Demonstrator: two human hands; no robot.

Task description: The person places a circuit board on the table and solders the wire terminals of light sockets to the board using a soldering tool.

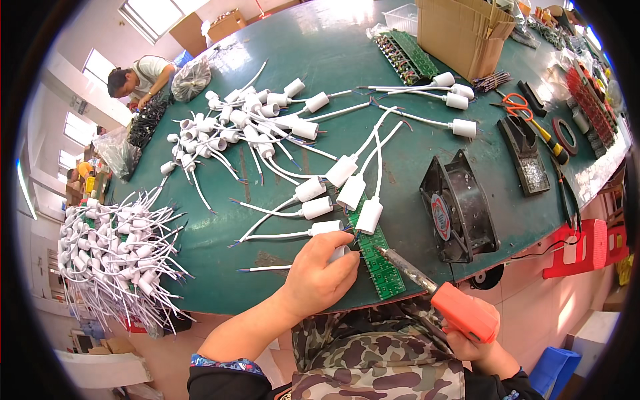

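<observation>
A long green circuit board (385,270) lies at the table's near edge. White lamp holders with cables stand along both its sides; one white lamp holder (369,215) lies against its far part. My left hand (321,275) is closed at the board's left edge, pinching another lamp holder (339,253), mostly hidden by the fingers; a white cable (270,268) leads left from it. In my right hand (470,337) is a soldering iron (465,312) with a red handle. Its tip points at the board, close to my left fingertips; whether it touches cannot be told.
Right of the board stands a black fan (460,208). Beyond are orange scissors (517,105), a black tape roll (565,137) and a cardboard box (465,37). Loose lamp holders (230,127) pile up mid-table, with a bundle (120,250) at the left edge. Another person (142,79) works at far left.
</observation>
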